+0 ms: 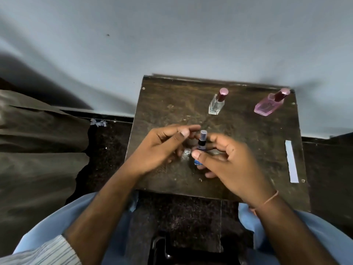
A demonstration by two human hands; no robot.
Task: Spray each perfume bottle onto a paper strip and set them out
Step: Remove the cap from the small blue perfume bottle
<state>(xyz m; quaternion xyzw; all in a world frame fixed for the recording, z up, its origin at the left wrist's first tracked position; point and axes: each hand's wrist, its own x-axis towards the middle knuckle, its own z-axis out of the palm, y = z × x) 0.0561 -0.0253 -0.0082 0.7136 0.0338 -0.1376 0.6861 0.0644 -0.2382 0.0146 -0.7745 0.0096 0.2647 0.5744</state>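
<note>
- Striped sleeve [47, 251] and both forearms enter from the near edge; the person sits at a small dark wooden table [164, 104].
- Right hand [229, 161] grips the small blue bottle [200, 148] over the middle of the table, thumb across its front and fingers curled behind. The bottle is held upright, its cap [203, 133] uppermost, probably so that the cap can come off.
- Left hand [164, 146] hovers just beside the cap, fingers loosely curled with thumb and forefinger apart. It holds nothing visible; whether a fingertip touches the cap cannot be told.
- Paper strip [291, 161] lies flat along the right edge of the table, well apart from both hands, within reach for spraying.
- Clear bottle [216, 103] with a dark red cap stands further back, near the centre.
- Pink bottle [269, 105] stands at the far right corner, also capped. Judgement: these two await their turn.
</note>
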